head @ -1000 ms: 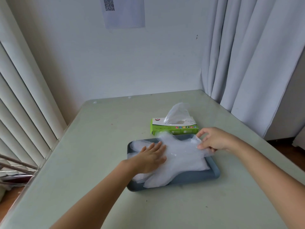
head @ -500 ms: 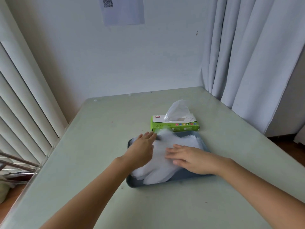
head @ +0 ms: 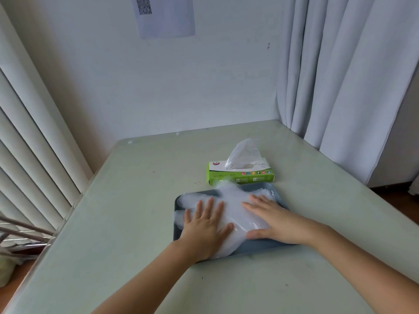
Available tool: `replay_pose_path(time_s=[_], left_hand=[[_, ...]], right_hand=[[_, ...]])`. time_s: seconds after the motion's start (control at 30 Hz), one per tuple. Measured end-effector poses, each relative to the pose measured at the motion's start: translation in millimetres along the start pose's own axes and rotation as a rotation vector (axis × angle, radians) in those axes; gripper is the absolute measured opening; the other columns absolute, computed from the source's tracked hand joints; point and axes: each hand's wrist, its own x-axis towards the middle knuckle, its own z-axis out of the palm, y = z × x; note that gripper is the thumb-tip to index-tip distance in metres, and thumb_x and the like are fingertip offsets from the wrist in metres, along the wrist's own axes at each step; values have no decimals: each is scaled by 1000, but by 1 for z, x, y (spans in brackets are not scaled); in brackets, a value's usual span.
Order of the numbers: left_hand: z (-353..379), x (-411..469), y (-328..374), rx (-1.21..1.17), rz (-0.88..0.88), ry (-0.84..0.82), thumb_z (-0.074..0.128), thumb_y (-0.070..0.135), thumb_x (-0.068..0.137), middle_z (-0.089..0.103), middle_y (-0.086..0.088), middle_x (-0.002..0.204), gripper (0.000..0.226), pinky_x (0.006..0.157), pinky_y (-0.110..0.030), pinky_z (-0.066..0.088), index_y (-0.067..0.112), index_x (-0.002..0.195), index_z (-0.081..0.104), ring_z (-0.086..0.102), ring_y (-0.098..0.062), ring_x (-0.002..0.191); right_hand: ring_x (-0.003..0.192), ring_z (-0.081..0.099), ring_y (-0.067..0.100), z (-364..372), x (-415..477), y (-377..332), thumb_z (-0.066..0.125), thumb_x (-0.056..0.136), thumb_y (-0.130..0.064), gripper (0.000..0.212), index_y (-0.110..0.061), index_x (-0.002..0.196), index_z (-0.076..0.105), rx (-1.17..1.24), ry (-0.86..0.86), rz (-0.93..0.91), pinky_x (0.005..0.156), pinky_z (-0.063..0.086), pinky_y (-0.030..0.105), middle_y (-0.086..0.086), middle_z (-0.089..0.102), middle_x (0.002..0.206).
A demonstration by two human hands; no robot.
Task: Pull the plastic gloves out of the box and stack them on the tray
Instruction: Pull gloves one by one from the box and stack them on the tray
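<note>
A pile of clear plastic gloves [head: 229, 201] lies on a grey-blue tray [head: 260, 247] in the middle of the table. My left hand [head: 205, 225] lies flat on the left part of the pile, fingers straight and spread. My right hand [head: 273, 219] presses flat on the right part, fingers pointing left. Just behind the tray stands a green and white glove box [head: 241, 176]. One more clear glove [head: 243, 152] sticks up out of its top slot.
The pale green table [head: 136, 223] meets a white wall at the back. White curtains [head: 340, 75] hang at the right, close to the table's far right corner. Vertical blinds [head: 29, 143] run along the left edge.
My right hand has come from the tray's right rim onto the pile. My left hand has slid back toward me, and both now lie flat on the gloves.
</note>
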Motion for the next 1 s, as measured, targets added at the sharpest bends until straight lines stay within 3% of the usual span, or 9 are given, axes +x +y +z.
replay_pose_path(time_s=[0.1,0.23,0.3,0.37,0.47,0.67,0.83,0.9,1.0], left_hand=[[-4,-3,2,-16,-114,-53,22,70,91,-19,-6,159,82,114,-54,-3,27,151,-13,-16,-35,145],[-14,-7,4,-29,-161,-129,26,76,85,-21,-13,157,95,116,-52,-2,22,151,-15,-16,-41,144],[-28,-6,4,-60,-167,-156,29,78,83,-9,-13,160,99,117,-47,6,18,153,-7,-4,-38,146],[-48,-1,2,-113,-164,-97,32,79,81,23,-12,156,97,112,-40,23,14,151,15,25,-31,141],[-82,16,-4,-165,-164,58,38,75,83,51,-8,138,83,98,-33,37,16,140,38,49,-26,124],[-118,82,-2,-317,-119,322,50,51,93,57,-4,130,53,93,-27,38,16,133,51,52,-21,119],[-120,134,13,-442,-35,400,57,29,93,56,-2,132,39,92,-23,36,16,129,54,55,-19,116],[-116,151,20,-464,-22,379,59,28,92,53,-4,135,45,96,-24,35,16,134,49,50,-20,122],[-110,170,26,-529,-23,364,60,29,92,50,-7,138,52,99,-26,34,15,139,44,47,-21,125]], right_hand=[[147,-12,22,-4,2,1,22,68,-86,103,-33,152,-3,-244,-82,130,117,-11,37,10,-13,160],[148,5,22,-27,5,12,44,82,-73,89,-28,153,15,-301,-102,179,119,-5,40,8,16,159],[140,28,20,-44,8,20,54,83,-65,71,-28,142,41,-113,6,162,116,15,33,1,46,144],[121,51,16,-64,17,32,63,83,-54,49,-27,124,60,111,214,172,98,38,28,-2,63,123],[112,59,15,-90,46,60,71,83,-35,40,-16,118,66,315,476,224,87,40,22,0,65,120],[122,53,31,-111,119,102,71,84,-24,52,10,121,58,661,453,396,102,39,34,21,57,131],[129,47,22,-94,161,120,78,70,-48,79,-2,130,55,1013,388,438,104,34,31,7,53,137],[125,51,20,-92,171,126,78,73,-41,66,-2,123,61,1103,432,404,104,35,28,8,60,129],[94,63,17,-95,172,126,75,80,-13,29,1,104,70,1112,585,351,90,39,21,5,70,91]])
